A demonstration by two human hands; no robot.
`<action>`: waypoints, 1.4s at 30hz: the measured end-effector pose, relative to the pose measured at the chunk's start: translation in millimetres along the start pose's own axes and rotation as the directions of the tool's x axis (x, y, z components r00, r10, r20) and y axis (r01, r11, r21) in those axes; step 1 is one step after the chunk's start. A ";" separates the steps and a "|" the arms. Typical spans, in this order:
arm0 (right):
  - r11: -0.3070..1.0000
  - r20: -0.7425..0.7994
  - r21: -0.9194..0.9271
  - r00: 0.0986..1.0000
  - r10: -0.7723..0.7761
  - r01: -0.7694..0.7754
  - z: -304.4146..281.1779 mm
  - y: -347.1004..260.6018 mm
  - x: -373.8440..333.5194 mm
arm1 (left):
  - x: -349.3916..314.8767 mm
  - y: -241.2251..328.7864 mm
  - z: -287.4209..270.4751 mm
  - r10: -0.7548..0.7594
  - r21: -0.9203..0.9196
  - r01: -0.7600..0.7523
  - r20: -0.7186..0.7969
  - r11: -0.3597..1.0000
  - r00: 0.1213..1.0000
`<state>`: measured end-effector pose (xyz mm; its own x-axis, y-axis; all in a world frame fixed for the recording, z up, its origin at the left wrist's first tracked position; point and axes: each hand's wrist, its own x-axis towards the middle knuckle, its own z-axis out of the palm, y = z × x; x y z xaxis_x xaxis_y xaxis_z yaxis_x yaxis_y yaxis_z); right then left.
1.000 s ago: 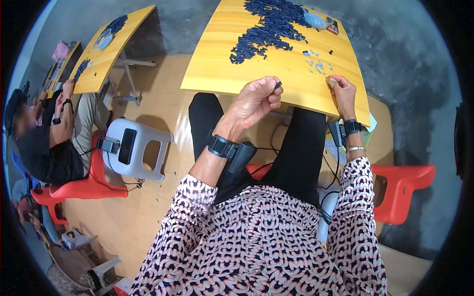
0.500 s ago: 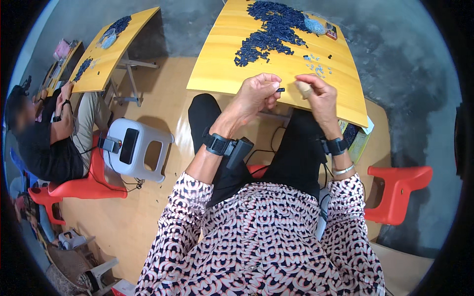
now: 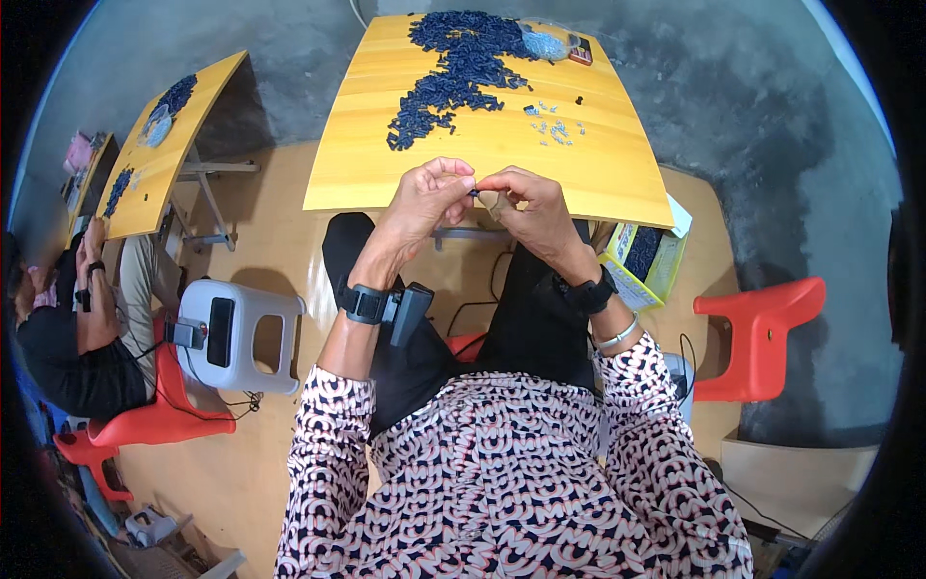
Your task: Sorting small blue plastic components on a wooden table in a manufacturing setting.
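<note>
My left hand [image 3: 424, 201] pinches a small dark blue tube-like piece [image 3: 473, 192] between thumb and fingertips, just off the near edge of the yellow table [image 3: 559, 183]. Meeting it from the right, my right hand [image 3: 536, 214] has its fingers drawn together at the piece's end. A beige cover shows on one of its digits. Whatever those right fingertips hold is too small to make out. Beyond my hands, a pile of similar dark pieces [image 3: 458, 82] spreads over the table. Small clear pieces [image 3: 555, 132] lie scattered to its right.
A clear bag of pale blue bits [image 3: 545, 44] sits at the far end by a small red-and-black box [image 3: 580, 51]. Right of my knees is a yellow-green box [image 3: 632, 288]. Red stool [image 3: 762, 343] at right; grey stool [image 3: 236, 328] and a seated person [image 3: 82, 347] at left.
My right hand has come in toward my left, and their fingertips now meet at the dark piece. The whole view has shifted, so the table appears further left and lower.
</note>
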<state>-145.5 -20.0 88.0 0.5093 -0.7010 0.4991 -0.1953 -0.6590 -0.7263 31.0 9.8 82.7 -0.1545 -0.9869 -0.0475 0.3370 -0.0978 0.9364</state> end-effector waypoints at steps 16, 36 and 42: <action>0.989 -0.227 -0.088 0.969 0.100 -0.122 -34.2 30.8 21.1 | 63.5 -21.0 28.4 -0.035 -0.274 0.053 0.069 0.960 0.997; 0.783 -0.047 -0.533 0.936 0.350 -0.320 -183.3 187.8 258.1 | 102.3 -21.4 2.7 -0.090 -0.421 0.090 0.019 0.903 0.996; 0.615 0.062 -0.674 0.799 0.599 -0.409 -165.8 209.2 281.4 | 99.7 -18.9 2.4 -0.103 -0.463 0.090 -0.003 0.882 0.995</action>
<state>-182.0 -400.3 154.8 0.3415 -0.9376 -0.0653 -0.8933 -0.3023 -0.3326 7.0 -86.4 61.1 -0.1854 -0.9719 -0.1450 0.7135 -0.2346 0.6602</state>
